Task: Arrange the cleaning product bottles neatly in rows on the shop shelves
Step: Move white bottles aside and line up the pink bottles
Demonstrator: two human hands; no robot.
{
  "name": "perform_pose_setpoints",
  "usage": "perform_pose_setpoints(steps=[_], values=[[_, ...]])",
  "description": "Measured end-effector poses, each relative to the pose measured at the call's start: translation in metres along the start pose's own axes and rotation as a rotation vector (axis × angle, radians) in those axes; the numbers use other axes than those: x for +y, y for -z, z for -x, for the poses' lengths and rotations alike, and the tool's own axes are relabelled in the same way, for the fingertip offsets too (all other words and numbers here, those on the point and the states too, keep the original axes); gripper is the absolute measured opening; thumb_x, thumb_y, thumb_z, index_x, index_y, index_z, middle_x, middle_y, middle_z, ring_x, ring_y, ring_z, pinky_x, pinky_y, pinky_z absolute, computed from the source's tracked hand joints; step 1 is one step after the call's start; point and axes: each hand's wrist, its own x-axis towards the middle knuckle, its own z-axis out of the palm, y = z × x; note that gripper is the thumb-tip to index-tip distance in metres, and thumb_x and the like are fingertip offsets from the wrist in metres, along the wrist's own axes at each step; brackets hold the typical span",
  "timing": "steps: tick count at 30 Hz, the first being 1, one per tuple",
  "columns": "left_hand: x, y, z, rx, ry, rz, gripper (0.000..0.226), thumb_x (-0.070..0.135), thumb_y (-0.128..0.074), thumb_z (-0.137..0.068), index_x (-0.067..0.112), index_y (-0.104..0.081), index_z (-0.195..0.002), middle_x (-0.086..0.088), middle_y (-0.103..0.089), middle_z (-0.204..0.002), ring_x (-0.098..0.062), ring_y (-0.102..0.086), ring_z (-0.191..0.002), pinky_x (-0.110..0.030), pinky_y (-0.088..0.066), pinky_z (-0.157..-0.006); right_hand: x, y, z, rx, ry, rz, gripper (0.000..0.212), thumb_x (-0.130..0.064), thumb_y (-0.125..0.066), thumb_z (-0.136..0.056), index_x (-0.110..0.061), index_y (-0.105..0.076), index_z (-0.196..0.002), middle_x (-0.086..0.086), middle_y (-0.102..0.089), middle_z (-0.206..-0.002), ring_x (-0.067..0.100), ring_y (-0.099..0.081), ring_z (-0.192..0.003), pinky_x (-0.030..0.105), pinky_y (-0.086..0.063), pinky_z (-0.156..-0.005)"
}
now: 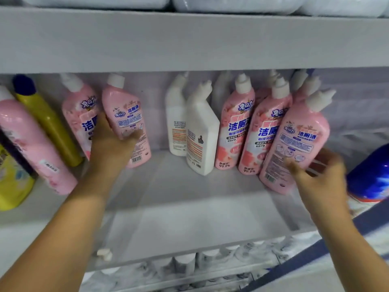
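I hold a pink bottle [127, 125] with my left hand [114, 142], fingers wrapped round its lower half, its back label facing me. It stands on the white shelf [189, 218]. My right hand [320, 178] is blurry; its fingers curl round another pink bottle [294, 144] beside two white bottles [200, 131].

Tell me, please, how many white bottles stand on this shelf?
2 plainly: the front white bottle at the shelf's middle, and the rear white bottle just behind it to its left. A third may stand behind them, mostly hidden.
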Motion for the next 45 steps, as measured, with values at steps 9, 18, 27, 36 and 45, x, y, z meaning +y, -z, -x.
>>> perform_pose_setpoints(steps=[9, 18, 27, 36, 45], values=[[0.072, -0.031, 0.013, -0.074, -0.229, 0.26, 0.048, 0.036, -0.07, -0.087, 0.019, -0.059, -0.13, 0.002, -0.062, -0.13, -0.013, -0.06, -0.117, -0.03, -0.05, -0.101, -0.053, -0.073, 0.057, -0.179, 0.46, -0.208, 0.035, -0.013, -0.075, -0.088, -0.016, -0.054, -0.115, 0.005, -0.055, -0.115, 0.023, -0.063, -0.102, 0.047, -0.055, -0.087], [0.083, -0.078, -0.04, -0.294, -0.238, -0.061, 0.046, 0.043, -0.058, -0.097, 0.02, -0.053, -0.137, -0.003, -0.065, -0.133, -0.024, -0.06, -0.12, -0.024, -0.035, -0.082, -0.123, -0.17, 0.008, -0.252, 0.528, -0.002, 0.078, -0.018, -0.072, -0.08, 0.002, -0.034, -0.146, 0.019, -0.047, -0.142, 0.033, -0.048, -0.134, 0.043, -0.041, -0.11], [0.042, -0.089, -0.038, -0.447, -0.153, 0.042, 0.042, 0.026, -0.075, -0.089, 0.021, -0.056, -0.126, 0.007, -0.067, -0.114, -0.012, -0.063, -0.103, -0.016, -0.045, -0.076, -0.1, -0.182, 0.007, -0.229, 0.413, 0.139, 0.048, -0.025, -0.081, -0.08, -0.004, -0.058, -0.117, 0.013, -0.065, -0.112, 0.03, -0.062, -0.104, 0.028, -0.044, -0.083], [0.033, -0.087, -0.022, -0.471, -0.103, 0.171, 0.043, 0.035, -0.078, -0.083, 0.03, -0.064, -0.124, 0.013, -0.074, -0.1, -0.002, -0.069, -0.091, -0.023, -0.058, -0.076, -0.1, -0.156, 0.013, -0.301, 0.302, 0.079, 0.047, -0.026, -0.082, -0.08, -0.014, -0.057, -0.118, -0.006, -0.064, -0.1, 0.014, -0.061, -0.089, 0.015, -0.046, -0.072], [0.014, 0.016, 0.046, -0.353, -0.074, 0.263, 0.034, 0.028, -0.076, -0.09, 0.029, -0.063, -0.121, 0.016, -0.074, -0.106, 0.002, -0.07, -0.095, -0.022, -0.056, -0.079, -0.114, -0.082, 0.07, -0.559, 0.216, -0.056, 0.043, -0.028, -0.085, -0.079, -0.036, -0.061, -0.114, -0.018, -0.07, -0.098, 0.003, -0.068, -0.091, 0.029, -0.06, -0.08]])
